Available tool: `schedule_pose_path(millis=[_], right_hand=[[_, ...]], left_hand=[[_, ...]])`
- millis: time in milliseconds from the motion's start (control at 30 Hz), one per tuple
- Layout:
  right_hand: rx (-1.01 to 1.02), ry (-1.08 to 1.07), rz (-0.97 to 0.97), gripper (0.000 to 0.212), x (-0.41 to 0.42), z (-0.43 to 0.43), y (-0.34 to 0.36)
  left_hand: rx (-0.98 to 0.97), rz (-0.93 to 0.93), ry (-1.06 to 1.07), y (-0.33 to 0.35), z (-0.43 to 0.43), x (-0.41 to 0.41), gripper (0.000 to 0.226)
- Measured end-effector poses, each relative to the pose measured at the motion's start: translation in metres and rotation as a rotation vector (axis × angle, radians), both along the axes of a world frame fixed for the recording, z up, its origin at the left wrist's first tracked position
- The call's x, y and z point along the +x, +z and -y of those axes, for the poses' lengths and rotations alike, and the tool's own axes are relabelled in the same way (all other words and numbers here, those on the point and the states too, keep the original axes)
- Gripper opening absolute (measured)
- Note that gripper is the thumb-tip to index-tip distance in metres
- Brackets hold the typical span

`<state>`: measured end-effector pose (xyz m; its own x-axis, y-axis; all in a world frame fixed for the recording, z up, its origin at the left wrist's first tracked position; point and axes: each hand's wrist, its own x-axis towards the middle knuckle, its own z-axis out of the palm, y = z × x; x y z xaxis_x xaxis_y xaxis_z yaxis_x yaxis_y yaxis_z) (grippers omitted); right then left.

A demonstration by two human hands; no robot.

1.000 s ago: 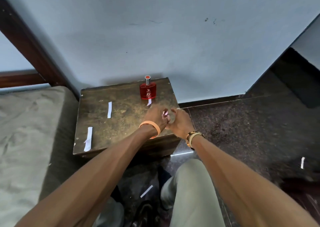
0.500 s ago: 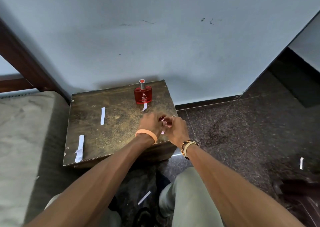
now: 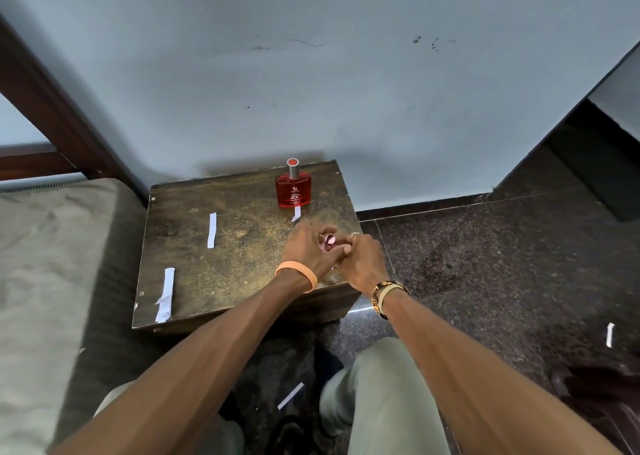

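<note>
A red perfume bottle point(image 3: 293, 190) with a silver spray neck stands uncapped at the back right of a worn wooden box point(image 3: 194, 246). My left hand point(image 3: 307, 246), with an orange wristband, and my right hand point(image 3: 363, 262), with a bracelet, meet over the box's right front corner. Between them they hold a small pink shiny object point(image 3: 329, 240). Fingers of both hands curl round it and hide most of it.
White paper strips lie on the box point(image 3: 212, 230) point(image 3: 165, 294), one point(image 3: 296, 213) in front of the bottle, and others on the dark floor point(image 3: 290, 395) point(image 3: 609, 334). A mattress point(image 3: 41, 264) borders the box on the left. A wall rises right behind it.
Both hands stayed together over the box's right front corner, closing more tightly round the pink object. The camera shifted slightly.
</note>
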<state>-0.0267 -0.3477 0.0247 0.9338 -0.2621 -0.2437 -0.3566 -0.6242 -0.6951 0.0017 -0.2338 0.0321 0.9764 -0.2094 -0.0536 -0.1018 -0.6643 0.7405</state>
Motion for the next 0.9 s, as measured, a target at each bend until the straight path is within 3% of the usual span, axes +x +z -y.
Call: schedule_pose_path(millis=[100,333,467,567,767,900], right_hand=[[-0.001,0.005,0.002,0.017,0.001,-0.001,-0.002],[-0.025,-0.005,0.008,0.016,0.003,-0.001,-0.002],[-0.035,0.024,0.015,0.015,0.004,0.0,-0.003],[-0.039,0.011,0.016,0.011,0.004,-0.001,-0.004],[-0.056,0.017,-0.002,0.018,0.004,-0.003,0.0],[-0.03,-0.009,-0.015,0.013,0.003,-0.003,0.001]], left_hand=[[0.02,0.044,0.015,0.0,-0.001,0.002,0.015],[-0.048,-0.029,0.048,-0.003,-0.002,0.003,0.029],[0.017,0.053,0.023,-0.006,-0.003,0.004,0.016],[0.14,0.097,-0.052,-0.012,-0.004,0.009,0.021],[0.084,0.08,-0.07,-0.006,-0.008,0.008,0.018],[0.09,0.098,-0.072,0.0,-0.004,0.01,0.012]])
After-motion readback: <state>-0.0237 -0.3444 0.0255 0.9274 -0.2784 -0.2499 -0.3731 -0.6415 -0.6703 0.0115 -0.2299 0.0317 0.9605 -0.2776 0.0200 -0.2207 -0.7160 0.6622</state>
